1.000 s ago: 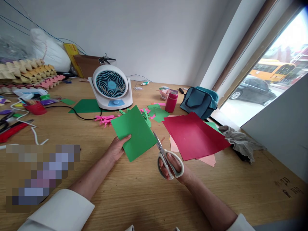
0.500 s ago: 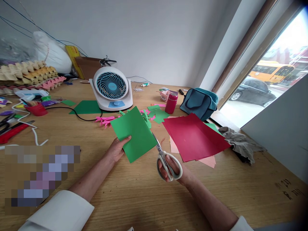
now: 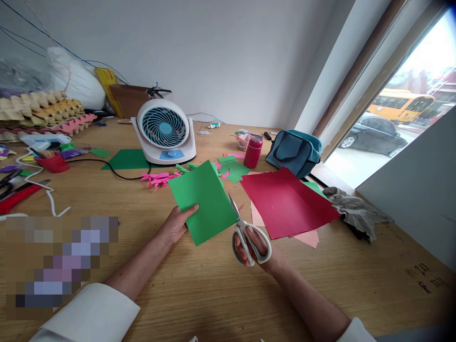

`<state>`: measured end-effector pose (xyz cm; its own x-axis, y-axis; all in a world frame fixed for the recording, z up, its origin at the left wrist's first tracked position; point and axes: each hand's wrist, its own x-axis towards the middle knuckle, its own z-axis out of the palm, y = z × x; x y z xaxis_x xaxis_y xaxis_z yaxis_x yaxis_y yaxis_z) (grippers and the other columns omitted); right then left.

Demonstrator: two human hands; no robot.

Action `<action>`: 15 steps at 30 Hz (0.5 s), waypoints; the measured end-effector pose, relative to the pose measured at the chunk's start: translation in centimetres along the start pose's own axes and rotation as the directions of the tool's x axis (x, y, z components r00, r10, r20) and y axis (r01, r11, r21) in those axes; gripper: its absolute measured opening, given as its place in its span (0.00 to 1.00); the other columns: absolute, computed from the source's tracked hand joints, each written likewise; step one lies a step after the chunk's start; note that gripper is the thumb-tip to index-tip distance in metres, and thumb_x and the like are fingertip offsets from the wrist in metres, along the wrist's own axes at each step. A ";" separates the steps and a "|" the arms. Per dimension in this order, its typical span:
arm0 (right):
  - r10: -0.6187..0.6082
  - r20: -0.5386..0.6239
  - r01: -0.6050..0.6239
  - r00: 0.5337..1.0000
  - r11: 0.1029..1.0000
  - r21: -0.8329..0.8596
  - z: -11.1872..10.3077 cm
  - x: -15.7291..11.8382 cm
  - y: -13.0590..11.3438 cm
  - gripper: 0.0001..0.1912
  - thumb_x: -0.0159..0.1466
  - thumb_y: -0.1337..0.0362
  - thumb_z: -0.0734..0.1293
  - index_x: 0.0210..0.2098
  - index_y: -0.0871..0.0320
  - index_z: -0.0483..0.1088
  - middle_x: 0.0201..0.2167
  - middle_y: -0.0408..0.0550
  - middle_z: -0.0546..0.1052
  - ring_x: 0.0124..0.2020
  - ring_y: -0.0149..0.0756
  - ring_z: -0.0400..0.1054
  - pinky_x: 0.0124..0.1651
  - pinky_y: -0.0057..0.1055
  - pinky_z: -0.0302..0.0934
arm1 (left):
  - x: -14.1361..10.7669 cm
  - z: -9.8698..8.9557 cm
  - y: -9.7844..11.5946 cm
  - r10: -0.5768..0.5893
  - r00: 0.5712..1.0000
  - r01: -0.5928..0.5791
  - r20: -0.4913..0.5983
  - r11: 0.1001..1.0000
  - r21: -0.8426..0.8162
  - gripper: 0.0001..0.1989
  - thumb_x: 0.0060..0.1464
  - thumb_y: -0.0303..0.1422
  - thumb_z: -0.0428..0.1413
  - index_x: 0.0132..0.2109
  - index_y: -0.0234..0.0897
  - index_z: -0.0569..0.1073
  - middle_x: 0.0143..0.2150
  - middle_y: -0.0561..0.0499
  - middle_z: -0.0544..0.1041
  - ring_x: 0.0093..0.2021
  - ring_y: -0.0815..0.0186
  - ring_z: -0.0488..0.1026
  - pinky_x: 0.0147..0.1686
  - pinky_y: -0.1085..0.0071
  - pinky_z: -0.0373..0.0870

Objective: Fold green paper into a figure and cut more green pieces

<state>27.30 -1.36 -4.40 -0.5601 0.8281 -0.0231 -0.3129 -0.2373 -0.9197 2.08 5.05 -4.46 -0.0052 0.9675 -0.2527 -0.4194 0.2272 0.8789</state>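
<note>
My left hand (image 3: 179, 224) pinches a sheet of green paper (image 3: 204, 199) near its lower left edge, thumb on top, and holds it tilted above the table. In my right hand (image 3: 258, 244) is a pair of scissors (image 3: 245, 235) with pale grey handles, fingers through the loops. The blades point up and away, at the right corner of the green paper; whether they have paper between them I cannot tell. Right of the scissors lie dark red sheets (image 3: 288, 204) over pink paper (image 3: 308, 239). Pink paper strips (image 3: 158, 180) and green scraps (image 3: 238, 172) lie beyond the green sheet.
A white fan (image 3: 166, 130) stands at the back, with a dark green sheet (image 3: 126, 159) beside it. Farther right are a red can (image 3: 253, 153) and a blue bag (image 3: 295, 152). A red cutter (image 3: 17, 199) and a red container (image 3: 53, 162) lie left. A grey cloth (image 3: 359, 209) is by the window.
The green paper and my left hand have shifted slightly right and down, toward the scissors. The scissors have turned slightly, their tips now a little farther right and higher.
</note>
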 end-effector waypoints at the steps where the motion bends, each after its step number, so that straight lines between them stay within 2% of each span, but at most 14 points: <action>1: 0.000 -0.009 0.000 1.000 1.000 -0.003 0.0 0.0 0.0 0.26 0.67 0.41 0.59 0.34 0.59 0.68 0.18 0.41 0.68 0.16 0.27 0.61 0.17 0.23 0.51 | 0.0 0.0 0.0 0.001 1.000 -0.001 0.000 1.000 -0.002 0.30 0.35 0.37 0.74 0.48 0.36 0.79 0.53 0.42 0.79 0.59 0.46 0.72 0.53 0.58 0.77; 9: 0.025 -0.037 -0.027 0.999 0.998 -0.058 0.2 -0.3 -0.5 0.26 0.66 0.40 0.60 0.32 0.59 0.68 0.16 0.39 0.65 0.14 0.25 0.58 0.17 0.23 0.48 | 0.3 -0.2 0.0 0.004 1.000 -0.004 0.006 1.000 -0.022 0.30 0.34 0.36 0.74 0.47 0.35 0.79 0.52 0.41 0.80 0.59 0.44 0.71 0.54 0.56 0.76; 15: 0.066 -0.018 -0.067 0.998 0.996 -0.065 0.3 -0.1 -0.5 0.28 0.65 0.38 0.60 0.33 0.59 0.67 0.18 0.40 0.68 0.16 0.26 0.61 0.18 0.22 0.52 | 0.2 -0.1 -0.2 0.004 1.000 -0.004 0.014 1.000 -0.018 0.30 0.33 0.37 0.74 0.47 0.35 0.79 0.52 0.41 0.80 0.59 0.44 0.71 0.55 0.55 0.75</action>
<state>27.28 -1.49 -3.77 -0.5657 0.8196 -0.0912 -0.2240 -0.2592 -0.9395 2.08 5.21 -4.77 0.0057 0.9699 -0.2433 -0.4354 0.2215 0.8726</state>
